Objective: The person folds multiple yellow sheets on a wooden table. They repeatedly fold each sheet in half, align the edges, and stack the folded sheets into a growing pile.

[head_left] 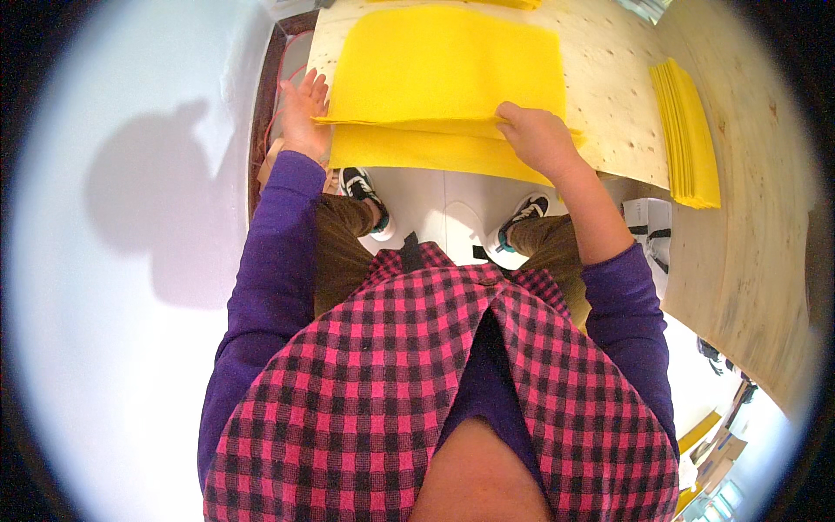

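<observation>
Yellow felt-like sheets (448,65) lie on the pale wooden table in front of me, their near edge raised in a fold. Below that fold, another yellow layer (417,150) hangs out over the table's front edge. My right hand (541,139) is closed, with thumb and fingers pinching the raised edge near its right end. At the opposite end, my left hand (304,111) has its fingers stretched out, and the left corner of the sheets touches it by the palm. How many layers the right hand grips cannot be made out.
A stack of folded yellow sheets (685,130) sits at the right, beside a wooden board (739,252). More yellow material (496,3) shows at the table's far edge. A white wall (130,304) stands close on my left. My shoes (522,222) are below the table's front edge.
</observation>
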Demonstrator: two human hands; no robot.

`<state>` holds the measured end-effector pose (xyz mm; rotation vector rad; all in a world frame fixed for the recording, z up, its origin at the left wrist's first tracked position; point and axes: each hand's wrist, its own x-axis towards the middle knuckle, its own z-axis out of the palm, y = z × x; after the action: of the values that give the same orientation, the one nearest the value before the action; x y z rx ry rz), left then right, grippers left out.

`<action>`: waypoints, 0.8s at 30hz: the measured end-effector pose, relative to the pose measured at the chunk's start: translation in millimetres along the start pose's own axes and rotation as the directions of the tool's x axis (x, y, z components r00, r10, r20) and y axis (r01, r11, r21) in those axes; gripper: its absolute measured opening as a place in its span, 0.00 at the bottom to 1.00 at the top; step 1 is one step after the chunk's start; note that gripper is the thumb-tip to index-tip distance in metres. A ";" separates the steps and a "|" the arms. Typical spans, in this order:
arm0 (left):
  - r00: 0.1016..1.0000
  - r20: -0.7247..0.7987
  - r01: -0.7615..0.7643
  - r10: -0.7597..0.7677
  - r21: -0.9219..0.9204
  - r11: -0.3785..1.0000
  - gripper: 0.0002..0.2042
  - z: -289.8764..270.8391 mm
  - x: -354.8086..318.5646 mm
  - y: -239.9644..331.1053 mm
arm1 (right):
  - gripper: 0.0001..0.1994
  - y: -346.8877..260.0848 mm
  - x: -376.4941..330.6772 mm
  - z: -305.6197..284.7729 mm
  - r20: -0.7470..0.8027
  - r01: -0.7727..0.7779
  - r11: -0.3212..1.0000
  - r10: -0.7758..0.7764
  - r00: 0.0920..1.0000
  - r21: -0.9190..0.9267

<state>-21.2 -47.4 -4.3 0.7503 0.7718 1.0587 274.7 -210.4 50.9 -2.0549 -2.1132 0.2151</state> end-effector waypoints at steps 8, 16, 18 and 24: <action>1.000 -0.013 -0.027 0.026 -0.007 1.000 0.40 -11.3 1.6 10.7 | 0.09 0.5 -1.5 -2.8 -0.043 -0.003 0.999 0.005 0.999 0.050; 0.999 0.033 -0.007 0.008 -0.028 1.000 0.39 7.8 -6.9 14.8 | 0.09 0.1 -3.1 -2.9 -0.068 0.021 0.998 -0.017 0.998 0.064; 0.997 0.082 0.005 -0.001 -0.053 0.999 0.40 10.0 -12.3 14.6 | 0.09 -0.6 -2.4 -2.0 -0.074 0.024 0.998 -0.019 0.997 0.057; 0.995 0.083 -0.063 0.056 0.082 0.995 0.40 10.7 -16.2 9.5 | 0.09 0.9 -1.0 -1.5 -0.076 0.029 0.998 -0.024 0.997 0.054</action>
<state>-21.4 -61.4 12.1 0.8878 0.7322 1.0480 275.9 -211.4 52.1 -1.9714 -2.0653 0.1862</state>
